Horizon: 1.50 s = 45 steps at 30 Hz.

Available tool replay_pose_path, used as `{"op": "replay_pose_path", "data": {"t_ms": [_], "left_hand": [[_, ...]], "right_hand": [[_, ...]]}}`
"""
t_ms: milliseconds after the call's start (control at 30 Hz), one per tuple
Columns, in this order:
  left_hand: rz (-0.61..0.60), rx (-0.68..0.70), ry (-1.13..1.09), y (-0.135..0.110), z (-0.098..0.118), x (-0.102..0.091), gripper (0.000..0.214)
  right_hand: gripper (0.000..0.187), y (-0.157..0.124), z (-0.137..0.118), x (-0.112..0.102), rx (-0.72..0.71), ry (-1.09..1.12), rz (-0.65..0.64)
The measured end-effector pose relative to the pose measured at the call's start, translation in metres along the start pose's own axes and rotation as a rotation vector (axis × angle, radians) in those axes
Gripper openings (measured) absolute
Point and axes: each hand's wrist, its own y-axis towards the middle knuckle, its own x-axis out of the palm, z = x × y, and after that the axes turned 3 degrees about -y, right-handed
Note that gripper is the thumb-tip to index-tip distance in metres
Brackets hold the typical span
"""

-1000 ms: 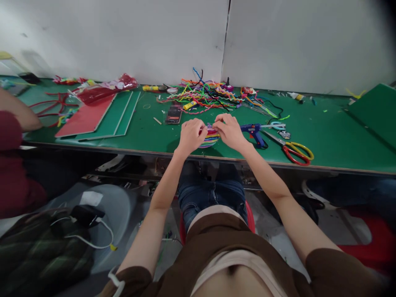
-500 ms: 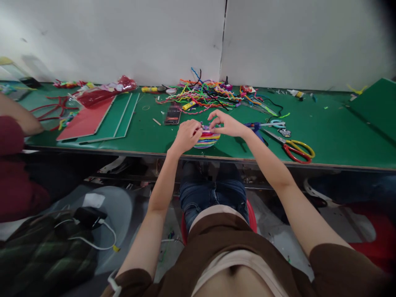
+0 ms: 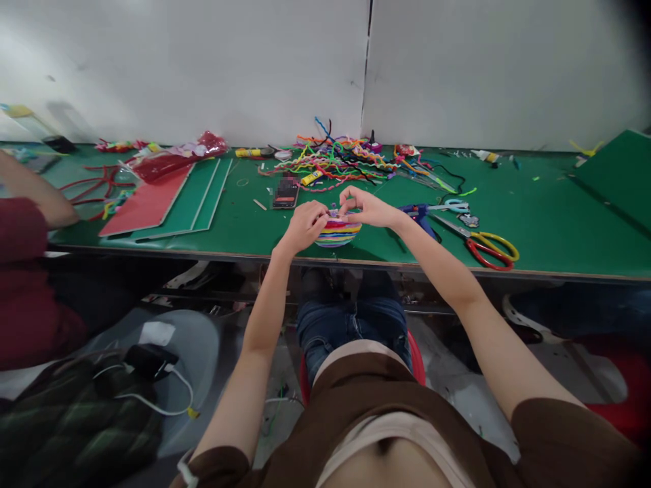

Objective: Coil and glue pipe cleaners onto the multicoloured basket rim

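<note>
Striped piece (image 3: 338, 232), top unclear behind hands (image 3: 305, 226) (image 3: 371, 208), scissors (image 3: 472, 236)

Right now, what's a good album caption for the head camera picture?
Two hands at a rainbow-striped craft, with a glue gun, scissors and pipe cleaners on the green table.

A green surface (image 3: 554, 234) bears a tangled pile of multicoloured fuzzy stems (image 3: 346, 161). Front-left of the pile lies a dark rectangular phone (image 3: 285, 195); front-right, a blue plastic glue gun (image 3: 419, 213) and metal scissors (image 3: 472, 237) with red and yellow looped handles.
</note>
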Motion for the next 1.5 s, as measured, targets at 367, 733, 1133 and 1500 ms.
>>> {"op": "replay_pose_path", "data": {"t_ms": [367, 733, 1133, 1500], "left_hand": [[0.060, -0.070, 0.050, -0.009, 0.003, 0.003, 0.032], [0.099, -0.159, -0.144, -0.011, 0.005, -0.003, 0.044], [0.187, -0.037, -0.070, -0.007, 0.009, 0.010, 0.019], [0.205, -0.080, 0.066, -0.006, 0.024, 0.018, 0.027]], "right_hand": [[0.041, -0.135, 0.026, 0.025, 0.157, -0.679, 1.218], [0.048, -0.138, 0.080, -0.050, 0.779, -0.438, 0.681], [0.037, -0.124, 0.047, 0.016, 0.409, -0.133, 0.938], [0.036, -0.101, 0.012, 0.080, 0.268, -0.140, 0.858]]}}
